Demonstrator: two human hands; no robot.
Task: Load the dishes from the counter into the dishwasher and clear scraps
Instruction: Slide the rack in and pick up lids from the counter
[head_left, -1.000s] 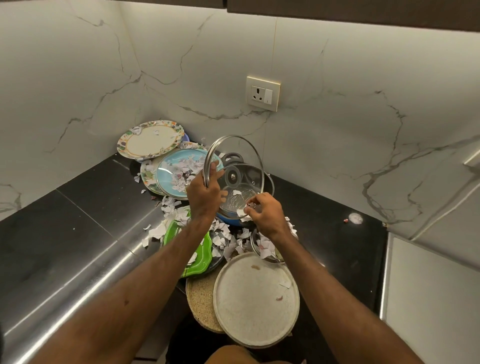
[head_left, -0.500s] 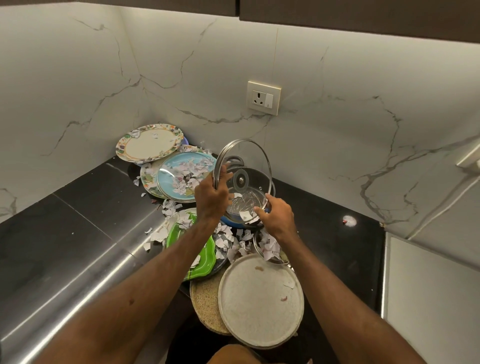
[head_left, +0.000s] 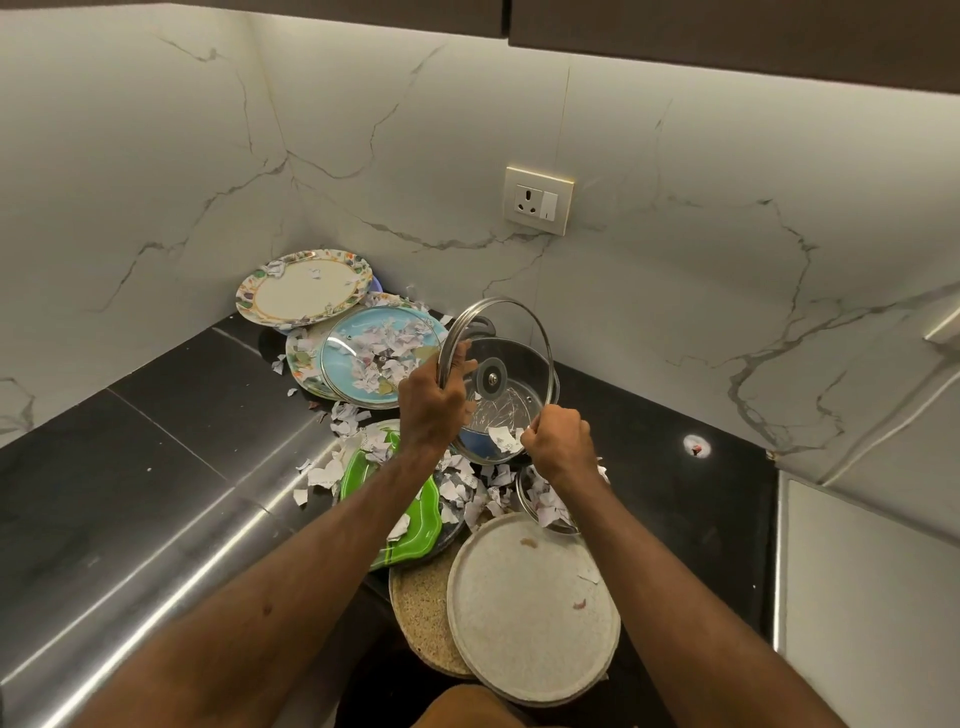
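no readable text, paper scraps (print illegible)

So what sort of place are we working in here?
Likely a home kitchen: a dark counter in a marble-look corner, a wall socket, and scrap-strewn plates beside a glass lid from a pot.

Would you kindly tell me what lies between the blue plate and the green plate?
In the head view, torn paper scraps lie on the black counter between the blue plate and the green plate.
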